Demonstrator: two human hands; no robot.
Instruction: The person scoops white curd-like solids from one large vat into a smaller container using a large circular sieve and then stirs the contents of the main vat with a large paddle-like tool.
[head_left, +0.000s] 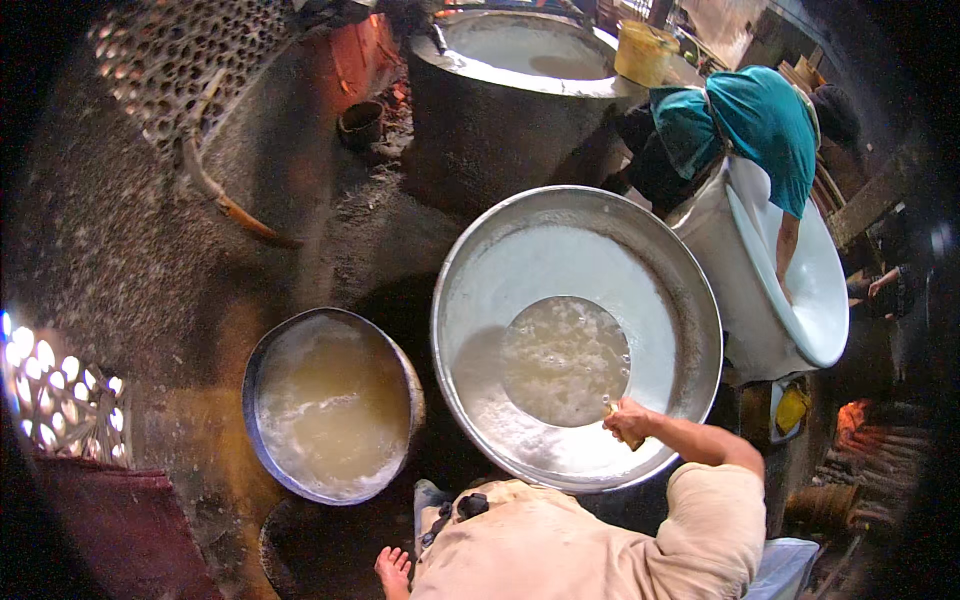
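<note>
My right hand (625, 422) is closed on a short yellowish handle at the edge of a round inner piece (565, 355) holding cloudy, frothy liquid, inside a large metal basin (655, 290) with a pale inner slope. My left hand (393, 567) hangs open and empty at the lower edge, beside my cream shirt. To the left stands a smaller round tub (255, 400) full of murky yellowish liquid with foam.
A co-worker in teal (740, 130) reaches into a tilted white vat (820, 300) at right. Behind are a big dark cauldron (500, 150), a yellow bucket (643, 50), perforated lattices (170, 70), a bent pole (230, 205) and a small dark pot (362, 125).
</note>
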